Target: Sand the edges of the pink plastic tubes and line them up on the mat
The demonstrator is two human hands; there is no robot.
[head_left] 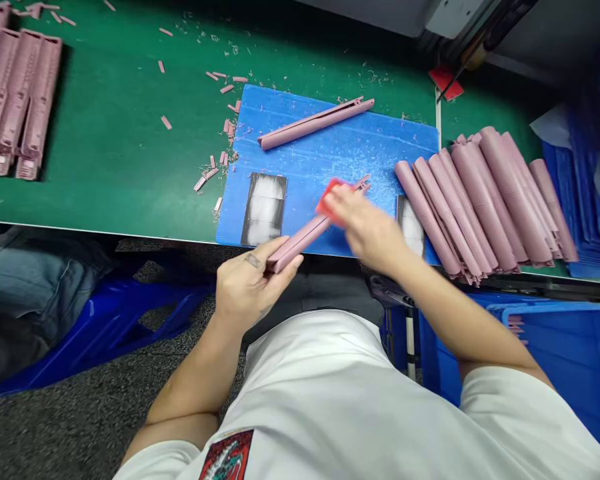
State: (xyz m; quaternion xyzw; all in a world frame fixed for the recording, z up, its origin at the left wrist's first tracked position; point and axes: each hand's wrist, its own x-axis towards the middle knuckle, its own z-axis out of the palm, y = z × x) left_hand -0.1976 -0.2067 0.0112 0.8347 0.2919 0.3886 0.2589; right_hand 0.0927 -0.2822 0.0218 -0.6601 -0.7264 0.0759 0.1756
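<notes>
My route: right hand [367,227] passes over the blue mat [300,173]; in the way, one pink plastic housing [315,123] ahead, stacked pink housings [480,200] to my right.

green bench mat [105,133], blue plastic crate [555,347], perhaps a blue stool [100,327]

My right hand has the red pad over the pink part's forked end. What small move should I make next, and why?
Probably draw the red rectangular pad in your right hand along the long pink plastic part: the pad already lies near its forked end, and your left hand grips the other end, steadying it above the blue mat.
</notes>
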